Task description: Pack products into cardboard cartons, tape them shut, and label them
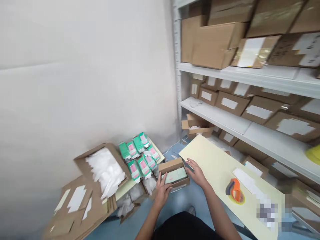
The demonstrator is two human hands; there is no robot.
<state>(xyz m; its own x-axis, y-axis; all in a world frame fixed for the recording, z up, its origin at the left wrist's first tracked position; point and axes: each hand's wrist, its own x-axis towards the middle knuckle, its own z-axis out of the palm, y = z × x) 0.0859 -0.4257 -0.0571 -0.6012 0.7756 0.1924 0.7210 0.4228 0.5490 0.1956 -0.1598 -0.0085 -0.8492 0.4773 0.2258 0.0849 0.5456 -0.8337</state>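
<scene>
A small open cardboard box is in front of me, in the gap between two tables. Inside it lies a pale green carton. My left hand grips the box at its left end, with fingertips reaching over the rim towards the pale green carton. At the right end is my right hand, its fingers apart and bent a little beside the box wall. Whether those fingertips touch the wall is hard to see. What supports the box from below is hidden.
Several green and pink packages lie on the left table, by a large box of white bags and flattened cardboard. On the right table sits an orange tape dispenser. Shelves of cardboard boxes stand at right.
</scene>
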